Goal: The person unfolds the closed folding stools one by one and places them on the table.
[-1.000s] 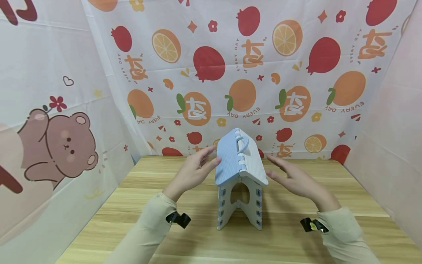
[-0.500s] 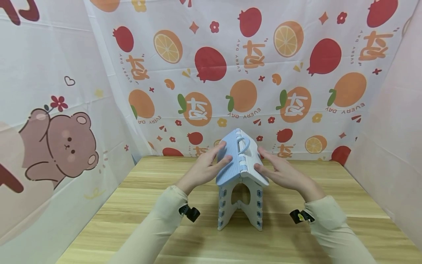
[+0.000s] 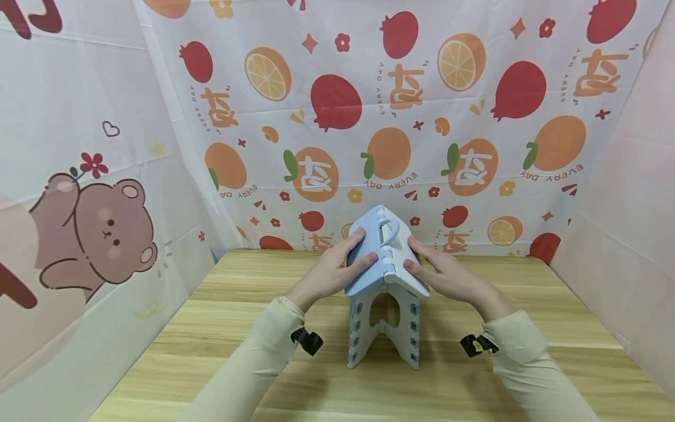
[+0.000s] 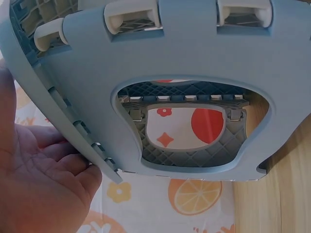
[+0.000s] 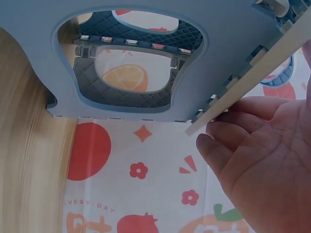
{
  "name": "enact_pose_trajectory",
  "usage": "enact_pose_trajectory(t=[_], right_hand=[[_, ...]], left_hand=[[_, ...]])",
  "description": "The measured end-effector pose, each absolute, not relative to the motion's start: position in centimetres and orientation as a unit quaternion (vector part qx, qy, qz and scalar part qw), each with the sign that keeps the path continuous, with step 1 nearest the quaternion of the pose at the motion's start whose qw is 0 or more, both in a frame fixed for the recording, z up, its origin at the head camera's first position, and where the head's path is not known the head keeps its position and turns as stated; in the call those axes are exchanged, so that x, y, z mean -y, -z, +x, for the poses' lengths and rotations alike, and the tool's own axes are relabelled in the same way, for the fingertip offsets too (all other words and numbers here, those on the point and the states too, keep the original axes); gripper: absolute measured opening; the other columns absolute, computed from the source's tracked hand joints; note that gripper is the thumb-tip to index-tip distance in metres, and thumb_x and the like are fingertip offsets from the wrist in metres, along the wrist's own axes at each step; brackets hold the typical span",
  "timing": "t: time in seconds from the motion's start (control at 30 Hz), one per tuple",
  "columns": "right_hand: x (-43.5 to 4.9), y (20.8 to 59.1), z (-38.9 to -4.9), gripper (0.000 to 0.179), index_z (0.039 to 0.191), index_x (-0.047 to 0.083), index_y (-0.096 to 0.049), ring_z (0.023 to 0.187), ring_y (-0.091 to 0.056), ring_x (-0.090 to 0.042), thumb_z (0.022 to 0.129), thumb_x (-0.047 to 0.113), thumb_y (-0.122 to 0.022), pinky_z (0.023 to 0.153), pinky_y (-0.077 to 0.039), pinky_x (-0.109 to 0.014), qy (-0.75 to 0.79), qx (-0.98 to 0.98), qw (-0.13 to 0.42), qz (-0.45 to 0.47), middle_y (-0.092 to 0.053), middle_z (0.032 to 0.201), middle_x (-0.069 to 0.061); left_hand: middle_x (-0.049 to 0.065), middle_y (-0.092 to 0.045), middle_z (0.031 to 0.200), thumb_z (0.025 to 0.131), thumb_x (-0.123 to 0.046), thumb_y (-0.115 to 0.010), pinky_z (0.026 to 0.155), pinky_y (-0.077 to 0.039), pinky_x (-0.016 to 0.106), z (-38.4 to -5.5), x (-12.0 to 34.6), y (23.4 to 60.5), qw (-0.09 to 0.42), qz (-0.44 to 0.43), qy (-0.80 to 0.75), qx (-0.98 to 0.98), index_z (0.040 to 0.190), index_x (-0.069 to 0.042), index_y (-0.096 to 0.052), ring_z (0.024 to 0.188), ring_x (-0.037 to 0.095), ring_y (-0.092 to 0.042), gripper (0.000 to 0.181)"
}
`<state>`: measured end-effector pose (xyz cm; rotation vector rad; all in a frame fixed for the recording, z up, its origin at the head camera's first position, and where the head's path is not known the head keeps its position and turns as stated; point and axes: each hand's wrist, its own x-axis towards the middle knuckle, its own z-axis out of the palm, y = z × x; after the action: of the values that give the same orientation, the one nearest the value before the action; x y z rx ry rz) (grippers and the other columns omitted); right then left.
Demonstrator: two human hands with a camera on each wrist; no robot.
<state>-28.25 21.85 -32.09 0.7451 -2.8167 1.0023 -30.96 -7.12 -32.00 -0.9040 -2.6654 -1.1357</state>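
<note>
A small toy house stands upright on the wooden tabletop, its roof made of a light blue panel [image 3: 364,237] on the left and a white panel [image 3: 398,237] on the right. A blue ring handle [image 3: 396,227] rises at the ridge. My left hand [image 3: 334,271] rests on the blue panel, fingers loosely bent along its outer face. Against the white panel lies my right hand [image 3: 448,275], thumb and fingers spread. The side wall [image 4: 194,53] with its large opening shows in the left wrist view; the matching wall [image 5: 233,48] appears in the right wrist view.
The wooden table [image 3: 253,363] carries the house near its middle. Behind it hangs a white cloth [image 3: 295,129] printed with fruit, and a bear-patterned cloth [image 3: 116,228] covers the left side. A pale cloth [image 3: 617,234] hangs at the right.
Both hands have moved inward from beside the roof and now touch its two panels. The house stays where it was.
</note>
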Motion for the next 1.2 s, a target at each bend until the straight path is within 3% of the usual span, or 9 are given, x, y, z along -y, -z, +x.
enact_pose_trajectory(t=[0.3, 1.2], right_hand=[[-21.95, 32.21, -28.46, 0.079, 0.170, 0.008, -0.027, 0.164, -0.023, -0.044, 0.110, 0.053, -0.053, 0.128, -0.028, -0.069, -0.327, 0.914, 0.033, 0.240, -0.025, 0.177, -0.016], [-21.94, 32.14, -28.33, 0.080, 0.169, 0.007, -0.030, 0.163, -0.027, -0.044, 0.109, 0.052, -0.057, 0.127, -0.030, -0.069, -0.342, 0.911, 0.025, 0.231, -0.029, 0.176, -0.017]], left_hand=[[0.003, -0.025, 0.179, 0.102, -0.068, -0.058, 0.132, -0.032, 0.054, -30.96, 7.16, 31.75, 0.031, -0.280, 0.381, 0.880, 0.171, -0.019, -0.028, 0.165, 0.031, -0.027, 0.089], [0.004, -0.026, 0.178, 0.102, -0.061, -0.064, 0.131, -0.033, 0.052, -30.78, 7.41, 31.23, 0.013, -0.271, 0.375, 0.886, 0.170, -0.018, -0.031, 0.164, 0.031, -0.030, 0.087]])
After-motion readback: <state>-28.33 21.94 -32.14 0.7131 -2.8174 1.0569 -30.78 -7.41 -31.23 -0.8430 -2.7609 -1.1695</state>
